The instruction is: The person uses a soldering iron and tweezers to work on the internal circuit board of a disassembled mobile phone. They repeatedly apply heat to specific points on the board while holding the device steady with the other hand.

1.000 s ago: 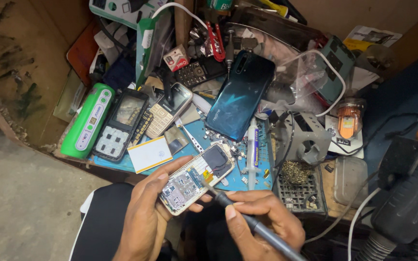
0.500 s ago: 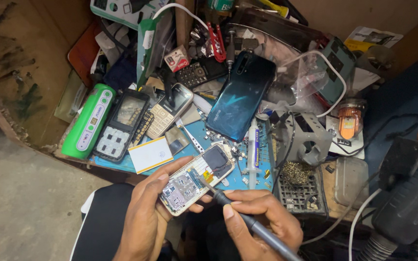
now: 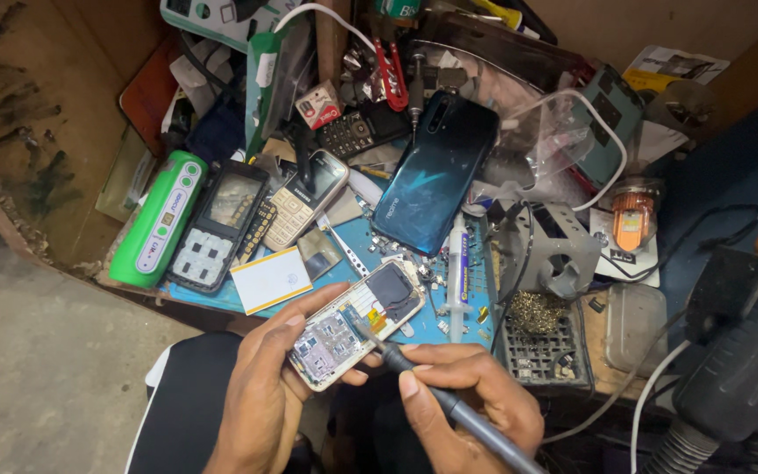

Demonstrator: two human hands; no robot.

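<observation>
While left hand (image 3: 261,399) grips opened phone (image 3: 357,320), right hand (image 3: 467,408) clasps soldering iron (image 3: 449,404), tip touching board.

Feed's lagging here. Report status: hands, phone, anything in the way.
Left hand grips opened phone. Right hand holds tool, tip on the board. Cluttered bench beyond; nothing between hands.

A small red-and-white packet (image 3: 318,106) is seen near the bench's back, beside a green-edged clear pouch (image 3: 267,83). A pale keypad phone's dark screen (image 3: 325,171) is found mid-bench, left of a teal phone back (image 3: 436,171). A white card with yellow border (image 3: 271,279) lies at the front edge.
</observation>
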